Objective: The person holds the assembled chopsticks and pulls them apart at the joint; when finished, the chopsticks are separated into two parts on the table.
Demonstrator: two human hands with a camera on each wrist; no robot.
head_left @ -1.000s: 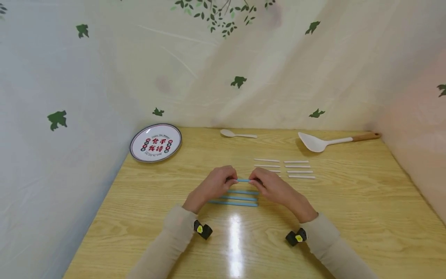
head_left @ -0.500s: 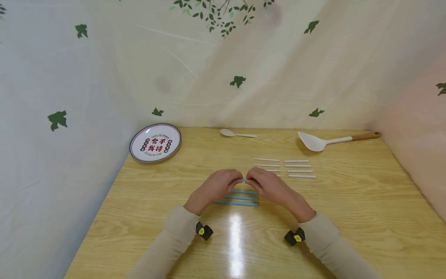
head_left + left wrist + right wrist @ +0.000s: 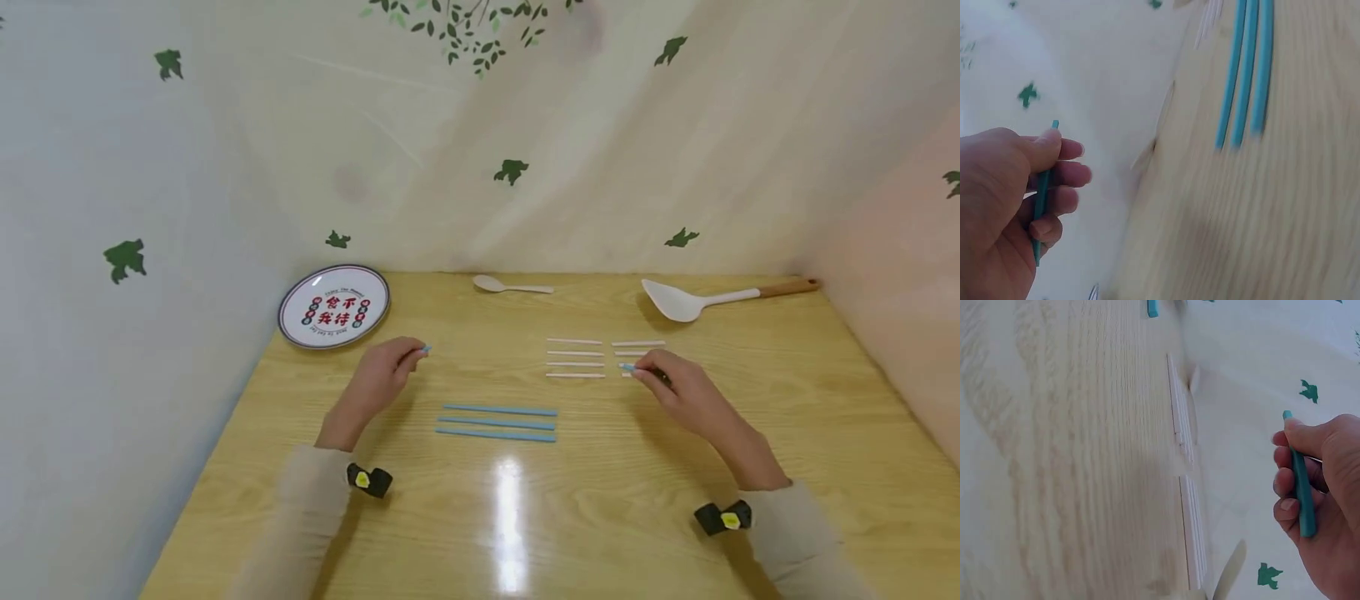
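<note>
My left hand (image 3: 378, 379), raised over the left of the table, grips a short thin blue chopstick piece (image 3: 1043, 181) between thumb and curled fingers. A thicker short blue chopstick piece (image 3: 1301, 487) is in the grip of my right hand (image 3: 693, 396), above the right-hand white sticks. Between the hands, three longer blue chopsticks (image 3: 495, 423) lie side by side on the wooden table (image 3: 480, 508). Behind them are short white sticks in two groups, a left group (image 3: 575, 353) and a right group (image 3: 638, 343), the latter partly covered by my right hand in the head view.
A white plate (image 3: 300, 287) with red characters stands at the back left. At the back edge lies a small pale spoon (image 3: 489, 284). A white turner with a wooden handle (image 3: 783, 288) rests at the back right. Leaf-printed cloth (image 3: 420, 167) hangs around the table.
My hands, close together on one blue chopstick before, have drawn apart to the left and right. Each now holds a separate short piece. The three chopsticks on the table show fully.
</note>
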